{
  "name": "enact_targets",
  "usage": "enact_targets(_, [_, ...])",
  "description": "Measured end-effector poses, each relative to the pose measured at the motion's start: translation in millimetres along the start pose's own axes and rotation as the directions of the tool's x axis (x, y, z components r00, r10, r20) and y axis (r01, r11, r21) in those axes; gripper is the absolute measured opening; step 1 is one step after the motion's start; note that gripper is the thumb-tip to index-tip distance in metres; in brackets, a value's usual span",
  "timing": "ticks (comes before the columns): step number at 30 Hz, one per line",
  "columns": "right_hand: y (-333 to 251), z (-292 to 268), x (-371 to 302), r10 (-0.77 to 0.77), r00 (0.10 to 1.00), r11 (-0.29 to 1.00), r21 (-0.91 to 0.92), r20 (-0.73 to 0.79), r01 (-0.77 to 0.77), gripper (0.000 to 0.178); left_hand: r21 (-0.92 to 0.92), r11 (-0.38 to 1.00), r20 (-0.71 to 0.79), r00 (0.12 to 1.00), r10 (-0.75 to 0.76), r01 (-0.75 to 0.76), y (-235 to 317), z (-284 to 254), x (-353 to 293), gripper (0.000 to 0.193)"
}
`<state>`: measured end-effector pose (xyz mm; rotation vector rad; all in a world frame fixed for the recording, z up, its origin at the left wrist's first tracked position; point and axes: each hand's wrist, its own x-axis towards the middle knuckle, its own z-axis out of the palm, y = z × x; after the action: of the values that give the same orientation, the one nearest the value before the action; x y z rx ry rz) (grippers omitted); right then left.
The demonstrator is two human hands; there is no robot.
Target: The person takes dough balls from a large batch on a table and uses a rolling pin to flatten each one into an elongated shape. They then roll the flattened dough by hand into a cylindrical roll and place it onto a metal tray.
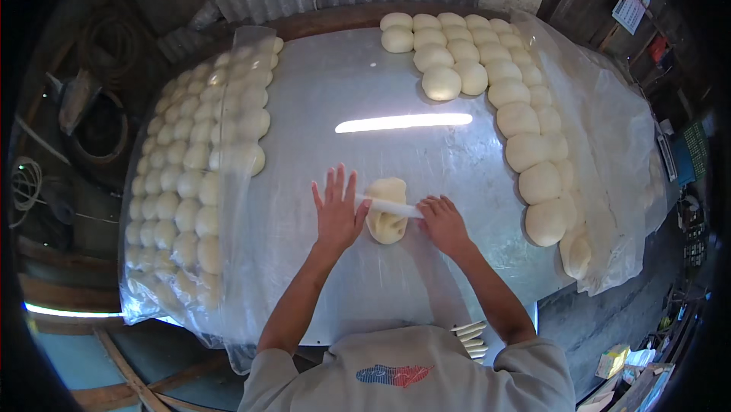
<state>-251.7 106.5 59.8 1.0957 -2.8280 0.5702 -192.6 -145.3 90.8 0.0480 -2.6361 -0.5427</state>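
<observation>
A flattened piece of dough (387, 231) lies on the metal tabletop in front of me, with a fold or crease on its lower half. Across it rests a white rolling pin (394, 208), slightly blurred and tilted down to the right. My left hand (337, 212) is at the pin's left end, its fingers stretched out and spread, the thumb against or beside the pin. On the opposite end, my right hand (445, 226) has its fingers curled over the pin. The palm sides of both hands are hidden.
Rows of round dough balls (183, 154) sit at the left under a clear plastic sheet (236, 107). More dough balls (518, 119) line the right, partly beneath another plastic sheet (609, 153). Several pale dough strips (472, 332) lie by the near edge of the metal table (304, 107).
</observation>
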Motion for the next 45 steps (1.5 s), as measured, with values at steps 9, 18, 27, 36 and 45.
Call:
enact_targets(9, [47.5, 31.6, 144.7, 0.227, 0.974, 0.955, -0.193, -0.02, -0.227, 0.074, 0.24, 0.968, 0.196, 0.973, -0.121, 0.072, -76.5, 103.3, 76.7, 0.06])
enact_targets(18, [83.4, 54.3, 142.6, 0.008, 0.992, 0.979, -0.199, -0.123, -0.032, 0.078, 0.331, 0.94, 0.19, 0.982, 0.018, -0.081, -74.9, 106.9, 97.6, 0.064])
enact_targets(27, [118.6, 20.3, 254.3, -0.157, 0.933, 0.977, -0.085, 0.324, 0.194, 0.046, 0.381, 0.903, 0.165, 0.946, -0.28, 0.201, -112.3, 147.2, 228.1, 0.058])
enact_targets(36, [74.0, 35.2, 118.2, -0.252, 0.964, 0.967, -0.062, -0.083, 0.248, 0.055, 0.238, 0.971, 0.362, 0.929, -0.08, -0.009, -68.8, 96.8, 100.1, 0.068])
enact_targets(45, [34.5, 40.6, 126.5, 0.207, 0.977, 0.941, -0.281, 0.048, -0.186, 0.072, 0.249, 0.965, 0.366, 0.914, -0.176, 0.086, -55.5, 108.2, 81.4, 0.078])
